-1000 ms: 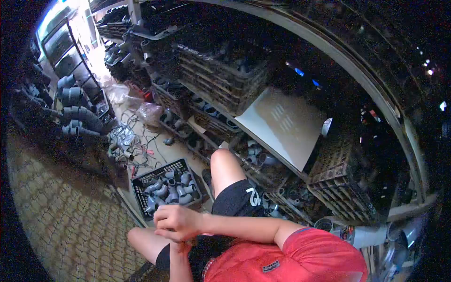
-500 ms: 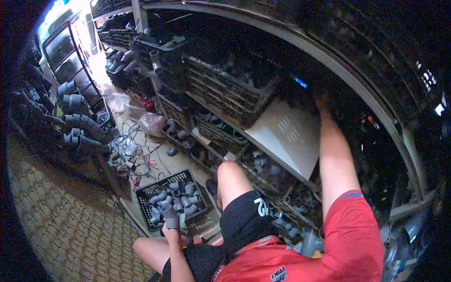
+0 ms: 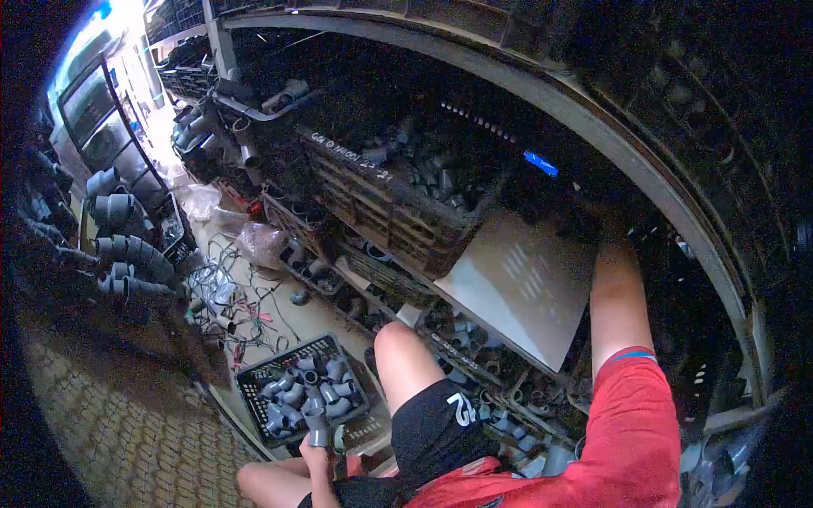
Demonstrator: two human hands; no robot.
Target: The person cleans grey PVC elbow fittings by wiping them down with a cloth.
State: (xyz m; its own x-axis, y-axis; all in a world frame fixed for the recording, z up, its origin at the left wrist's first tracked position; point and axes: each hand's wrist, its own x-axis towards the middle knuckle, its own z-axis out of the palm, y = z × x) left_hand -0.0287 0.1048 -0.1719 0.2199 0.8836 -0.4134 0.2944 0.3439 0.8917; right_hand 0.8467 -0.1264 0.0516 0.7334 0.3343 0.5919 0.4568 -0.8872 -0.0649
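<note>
My left hand [image 3: 314,455], low in the view, is closed around a grey plastic pipe fitting [image 3: 318,431]. Just beyond it a black plastic crate [image 3: 251,405] on the floor holds several grey pipe elbows [image 3: 290,394]. My right arm stretches into the dark shelf on the right. Deep shadow covers my right hand [image 3: 605,218], so its fingers and anything in them cannot be made out. Near it are a small blue object [image 3: 541,164] and a pale flat board [image 3: 518,284].
A large crate [image 3: 381,199] of fittings stands on the shelf beside the board. Cables [image 3: 246,292] and plastic bags [image 3: 261,243] litter the floor further off. Larger grey fittings [image 3: 114,207] are stacked at the left, above a wire mesh [image 3: 102,415]. A curved shelf beam [image 3: 542,80] spans overhead.
The view has shifted, and the shelf crate shows more clearly. My right hand remains reached into the dark shelf. My left hand still grips the fitting beside the floor crate.
</note>
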